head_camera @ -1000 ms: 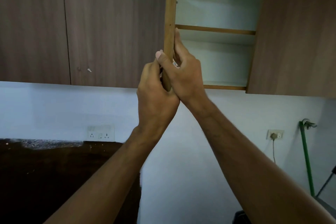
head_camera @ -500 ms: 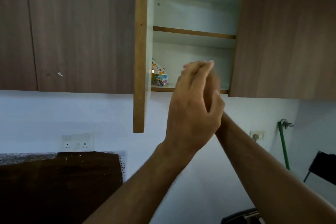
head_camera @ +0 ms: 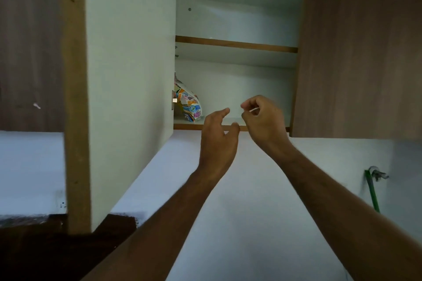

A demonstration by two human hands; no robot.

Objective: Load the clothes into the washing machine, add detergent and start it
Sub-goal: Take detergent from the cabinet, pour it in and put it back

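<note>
Both hands are raised in front of the open wall cupboard (head_camera: pixel 237 18) and nothing is held in either. The left hand (head_camera: pixel 218 134) is released, its fingers loosely extended toward the lower shelf (head_camera: pixel 230 127); the right hand (head_camera: pixel 262 121) is loosely curled beside it, thumb and fingertips drawn near each other but empty. The two hands are close together, just apart. Behind and to the left of them, a colourful detergent packet (head_camera: pixel 188 104) is seen leaning at the left end of the lower shelf — untouched. The cupboard door (head_camera: pixel 127 75) is swung wide to the left, its pale inner face shown. A green hose (head_camera: pixel 372 191) is fixed against the white wall at the far right.
</note>
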